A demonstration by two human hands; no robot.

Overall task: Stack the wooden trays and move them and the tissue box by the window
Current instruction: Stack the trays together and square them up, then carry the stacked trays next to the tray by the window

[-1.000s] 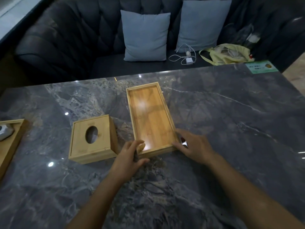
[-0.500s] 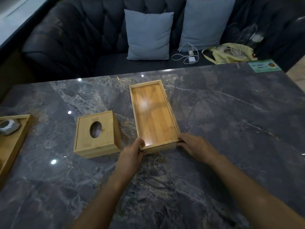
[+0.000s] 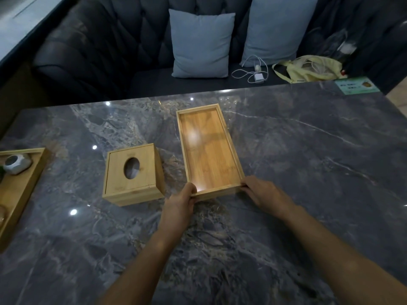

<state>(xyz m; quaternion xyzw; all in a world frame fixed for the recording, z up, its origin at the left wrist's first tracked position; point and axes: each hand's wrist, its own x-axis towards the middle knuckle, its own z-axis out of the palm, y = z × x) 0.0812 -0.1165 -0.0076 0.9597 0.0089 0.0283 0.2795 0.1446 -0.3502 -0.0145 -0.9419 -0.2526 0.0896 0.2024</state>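
Wooden tray (image 3: 209, 150), seemingly stacked, is gripped at frame centre by left hand (image 3: 181, 200) and right hand (image 3: 263, 192); tissue box (image 3: 133, 173) unmoved on desk (image 3: 308, 161)

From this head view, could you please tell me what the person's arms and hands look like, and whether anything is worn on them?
Both forearms come in bare from the bottom edge, with no sleeves in view. The left hand and the right hand are gloveless, and no watch, ring or bracelet shows on the visible parts. The dim lighting hides finer marks.
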